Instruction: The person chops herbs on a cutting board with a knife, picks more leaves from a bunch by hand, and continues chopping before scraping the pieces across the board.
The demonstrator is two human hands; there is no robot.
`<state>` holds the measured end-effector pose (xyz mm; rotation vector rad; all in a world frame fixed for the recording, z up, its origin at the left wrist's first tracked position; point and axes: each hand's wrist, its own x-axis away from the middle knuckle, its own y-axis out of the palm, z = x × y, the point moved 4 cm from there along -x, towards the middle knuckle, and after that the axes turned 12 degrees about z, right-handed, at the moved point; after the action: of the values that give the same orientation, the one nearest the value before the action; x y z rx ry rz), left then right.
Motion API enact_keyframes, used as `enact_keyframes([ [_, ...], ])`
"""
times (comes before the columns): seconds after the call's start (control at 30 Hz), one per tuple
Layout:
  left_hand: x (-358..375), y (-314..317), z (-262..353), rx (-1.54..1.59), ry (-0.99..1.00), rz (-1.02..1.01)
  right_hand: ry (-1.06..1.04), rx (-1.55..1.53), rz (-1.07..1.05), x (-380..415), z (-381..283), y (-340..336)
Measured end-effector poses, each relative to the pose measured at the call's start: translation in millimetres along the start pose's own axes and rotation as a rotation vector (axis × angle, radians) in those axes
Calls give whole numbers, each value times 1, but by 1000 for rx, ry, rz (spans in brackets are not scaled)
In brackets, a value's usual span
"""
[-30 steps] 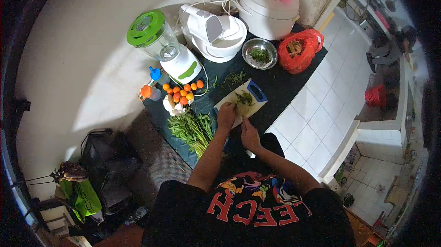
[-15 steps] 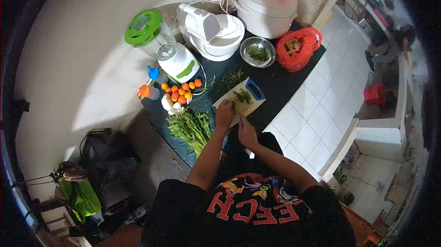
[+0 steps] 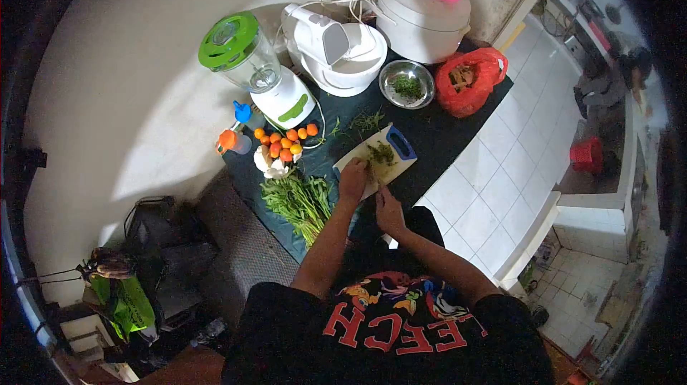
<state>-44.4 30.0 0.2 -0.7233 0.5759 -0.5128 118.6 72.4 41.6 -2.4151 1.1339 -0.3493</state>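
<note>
A white cutting board (image 3: 405, 162) with a blue handle end lies at the table's near edge, with chopped green herbs (image 3: 382, 154) on it. My left hand (image 3: 352, 180) rests on the board's left part, fingers curled down beside the herbs; what is under the fingertips is hidden. At the board's near edge, my right hand (image 3: 388, 213) is closed around a knife, whose narrow blade points up toward the herbs and is partly hidden. Left of my left hand lies a bunch of leafy greens (image 3: 295, 202). Loose herb sprigs (image 3: 366, 122) lie beyond the board.
Behind stand a green-lidded blender (image 3: 283, 101), a white stand mixer (image 3: 336, 74), a large white pot (image 3: 422, 20), a metal bowl (image 3: 407, 104) holding chopped greens and a red plastic bag (image 3: 461, 102). Orange fruits (image 3: 286, 143), garlic (image 3: 272, 167) and small bottles sit at left. Another person is far right.
The view has shifted slightly, so the table things appear a little to the right and lower. My right hand with the knife has moved slightly nearer me; my left hand stays on the board.
</note>
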Motion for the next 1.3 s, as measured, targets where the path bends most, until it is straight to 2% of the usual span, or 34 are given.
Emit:
enact_keyframes([
  [0.1, 1, -15, 12, 109, -80, -54, 18, 44, -38, 1, 7, 4],
  [0.17, 2, -11, 8, 6, 39, -15, 119, 79, -89, -15, 1, 7],
  [0.2, 3, -13, 11, 5, 37, -18, 121, 79, -90, -19, 4, 9],
  [0.27, 4, -17, 17, 38, 19, 34, -32, 114, -35, -24, 5, 11],
  [0.3, 6, -17, 17, 39, 17, 25, -24, 115, -35, -19, 1, 9],
  [0.37, 2, -16, 17, -46, 43, 22, 15, 28, -38, -14, -8, 3],
  [0.47, 3, -7, 9, -121, 1, -33, 76, 71, -34, 2, 17, 16],
  [0.57, 4, -8, 7, -46, 17, -19, 172, 132, -125, -2, 18, 18],
  [0.77, 6, -5, -2, 24, 72, -16, 179, 126, -147, -14, 6, 13],
  [0.87, 1, -20, 14, -10, -2, -18, 170, 39, -87, 3, -14, 2],
  [0.97, -2, -18, 10, 67, -72, -38, 152, 55, -94, 12, 3, 11],
  [1.07, 0, -13, 0, 65, -50, -23, 69, 63, -52, 2, -12, 4],
  [1.17, -1, -20, 6, 69, -17, -25, 56, 69, -67, -16, 2, 15],
  [1.3, 1, -19, 7, 99, -47, 10, 124, 146, -85, -8, -4, 12],
])
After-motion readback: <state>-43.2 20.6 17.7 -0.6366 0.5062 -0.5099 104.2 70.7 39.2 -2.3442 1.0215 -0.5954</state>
